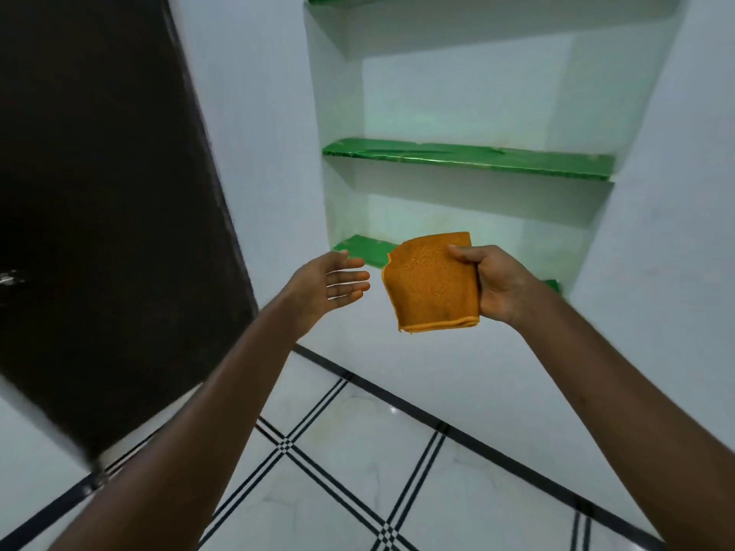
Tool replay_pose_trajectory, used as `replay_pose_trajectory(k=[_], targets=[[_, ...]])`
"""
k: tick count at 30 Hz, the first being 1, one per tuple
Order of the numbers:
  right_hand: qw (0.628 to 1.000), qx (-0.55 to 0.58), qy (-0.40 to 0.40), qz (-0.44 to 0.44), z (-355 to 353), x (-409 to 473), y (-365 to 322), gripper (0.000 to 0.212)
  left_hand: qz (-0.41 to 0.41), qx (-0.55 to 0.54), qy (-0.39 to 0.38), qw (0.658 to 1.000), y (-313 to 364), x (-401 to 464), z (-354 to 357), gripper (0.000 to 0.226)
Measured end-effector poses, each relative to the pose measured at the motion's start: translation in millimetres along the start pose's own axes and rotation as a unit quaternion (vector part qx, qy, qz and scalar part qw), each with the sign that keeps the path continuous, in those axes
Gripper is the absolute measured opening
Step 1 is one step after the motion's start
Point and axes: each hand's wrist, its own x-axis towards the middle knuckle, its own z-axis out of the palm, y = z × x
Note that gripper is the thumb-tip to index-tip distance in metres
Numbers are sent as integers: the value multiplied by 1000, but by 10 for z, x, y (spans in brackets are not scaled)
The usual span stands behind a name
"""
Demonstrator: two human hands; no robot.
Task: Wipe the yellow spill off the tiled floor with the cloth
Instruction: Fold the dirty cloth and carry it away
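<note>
My right hand (497,284) grips a folded orange cloth (431,284) by its right edge and holds it up in the air in front of the wall niche. My left hand (330,284) is raised just left of the cloth with straight fingers, apart from it and holding nothing. Below lies the white tiled floor (358,471) with black line patterns. A faint yellowish tinge shows on a tile (338,423) near the wall; no distinct spill is plain in view.
A wall niche holds green shelves (469,159), with the lowest green shelf (358,248) behind my hands. A dark brown door (99,212) stands at the left. A black skirting line (457,427) runs along the wall's base.
</note>
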Motion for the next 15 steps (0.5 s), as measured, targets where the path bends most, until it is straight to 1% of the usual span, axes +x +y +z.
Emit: replay_pose_trajectory(k=[4,9,11,15], targets=[[997,13,80,-12,-250,-451,188,44,-20,-8,-95,995,-194,35,303,43],[980,50,191,-26,-690,-1288,486,41,-62,2,-196,979,-456,-32,991,43],[967,64,246,-36,-885,-1713,584,41,-80,3,-240,968,-574,-152,1360,44],[931,96,347,-66,-1298,-2770,780,45,-103,20,-348,932,-826,-574,2279,44]])
